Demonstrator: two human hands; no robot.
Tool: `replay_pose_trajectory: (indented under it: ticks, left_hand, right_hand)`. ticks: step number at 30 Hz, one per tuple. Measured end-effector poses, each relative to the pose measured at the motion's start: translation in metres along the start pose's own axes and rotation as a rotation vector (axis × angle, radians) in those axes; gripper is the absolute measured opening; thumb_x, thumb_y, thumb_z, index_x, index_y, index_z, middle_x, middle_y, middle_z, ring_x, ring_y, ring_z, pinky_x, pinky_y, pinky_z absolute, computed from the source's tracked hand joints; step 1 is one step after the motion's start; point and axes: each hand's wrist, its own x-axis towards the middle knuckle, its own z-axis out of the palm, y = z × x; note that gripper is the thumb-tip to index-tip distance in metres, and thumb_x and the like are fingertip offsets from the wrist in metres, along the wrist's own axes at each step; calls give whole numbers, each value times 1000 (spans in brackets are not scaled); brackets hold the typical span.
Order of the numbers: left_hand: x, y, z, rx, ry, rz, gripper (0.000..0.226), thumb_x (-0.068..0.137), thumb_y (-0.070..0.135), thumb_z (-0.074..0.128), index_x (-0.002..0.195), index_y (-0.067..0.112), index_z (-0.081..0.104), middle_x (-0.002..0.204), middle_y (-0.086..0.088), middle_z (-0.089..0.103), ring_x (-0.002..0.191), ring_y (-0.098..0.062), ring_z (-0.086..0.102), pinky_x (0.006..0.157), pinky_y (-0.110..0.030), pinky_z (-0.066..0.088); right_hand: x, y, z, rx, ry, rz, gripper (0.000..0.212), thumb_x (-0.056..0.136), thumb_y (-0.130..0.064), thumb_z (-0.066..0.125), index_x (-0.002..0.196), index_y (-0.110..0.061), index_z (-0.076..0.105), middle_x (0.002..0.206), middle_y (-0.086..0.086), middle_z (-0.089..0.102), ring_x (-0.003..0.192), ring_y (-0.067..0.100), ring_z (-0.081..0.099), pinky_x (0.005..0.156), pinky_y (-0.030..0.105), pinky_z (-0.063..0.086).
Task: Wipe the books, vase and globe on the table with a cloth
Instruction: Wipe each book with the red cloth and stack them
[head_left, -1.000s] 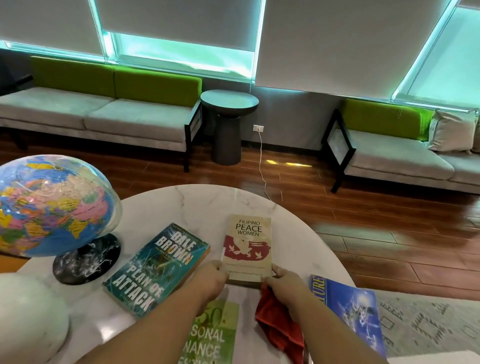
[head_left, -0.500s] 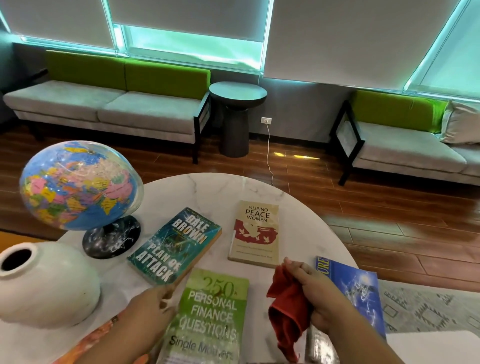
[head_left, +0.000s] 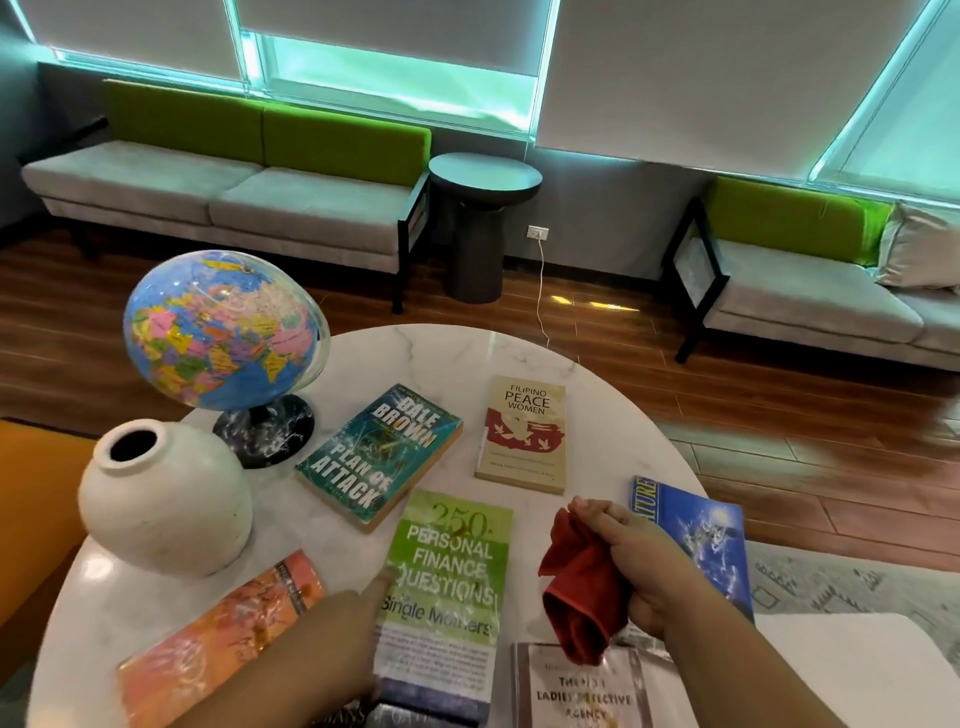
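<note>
Both hands have drawn back toward the near edge since half a second ago. The left hand (head_left: 356, 616) now lies on the left edge of the green book (head_left: 452, 561); its fingers look stretched out and hold nothing, though blur hides the detail. The right hand (head_left: 631, 566) is curled round a bunched red cloth (head_left: 576, 587), which hangs from the fist just right of the green book and over the top of a grey book (head_left: 582, 691).

On the white marble table (head_left: 519, 353) the globe (head_left: 218, 332) stands upright at the far left on its dark base. The white vase (head_left: 166, 499) stands just in front of it. A teal book (head_left: 379, 452) lies slanted beside the globe's base, with a beige book (head_left: 522, 434) to its right, apart from it. A blue book (head_left: 696, 535) lies at the right edge, partly behind the right hand. An orange book (head_left: 218, 639) lies at the near left, in front of the vase.
</note>
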Motion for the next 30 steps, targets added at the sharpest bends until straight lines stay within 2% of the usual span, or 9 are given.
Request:
replay_pose_trajectory:
  ticks: [5,8,10,12,16,18,22,26,30]
  left_hand:
    - [10,-1,9,-47,116,0,96,78,36,70,152,29,9,105,6,55,88,-10,53,73,-19,42]
    - [17,1,9,-240,109,33,104,63,49,82,146,34,21,112,8,55,99,-9,57,86,-23,49]
    - [18,1,9,-260,106,37,116,55,55,85,148,34,19,116,8,51,105,-10,53,94,-29,48]
    - [18,4,12,-179,124,10,118,60,48,85,151,31,12,118,4,48,105,-11,47,95,-29,46]
    - [21,8,20,-23,167,-41,107,69,45,80,152,28,13,123,-1,43,108,-15,42,92,-28,42]
    - [24,7,24,17,171,-46,99,70,45,79,149,26,22,124,-2,40,110,-16,42,91,-28,42]
    - [28,7,25,24,153,-43,87,73,37,78,144,24,30,121,-3,41,110,-18,45,86,-28,42]
    - [31,9,24,43,153,-49,76,75,32,75,139,23,34,117,-2,41,108,-18,46,84,-29,43]
    - [33,9,26,73,131,-59,84,75,32,77,142,20,29,120,-3,39,107,-18,45,86,-31,45]
  right_hand:
    - [-3,3,-1,-25,21,-10,29,80,-25,72,101,-8,64,99,23,70,92,38,66,84,51,53]
    - [-3,2,2,-47,51,-26,24,82,-24,72,100,-10,64,98,20,71,91,37,66,81,49,54]
    - [-2,1,5,-101,71,-66,19,84,-23,71,100,-14,64,98,17,70,88,34,65,77,46,55]
    - [0,1,8,-262,128,-163,15,85,-23,69,98,-23,62,100,11,67,91,31,63,79,45,56]
    - [12,3,13,-935,264,-606,26,83,-23,69,105,-28,55,109,-6,51,98,12,49,90,30,45]
    - [19,12,14,-1139,145,-669,33,83,-26,69,113,-26,55,115,-9,45,103,8,45,97,25,40]
    - [40,49,5,-1527,-184,-469,42,88,-28,62,130,-25,57,134,-10,39,119,12,46,108,25,34]
    - [51,73,4,-1519,-74,-566,39,95,-20,49,132,-27,56,133,-7,41,112,17,51,99,26,42]
    - [53,74,4,-1585,-148,-588,43,96,-22,45,139,-28,47,123,-3,41,106,18,50,99,27,40]
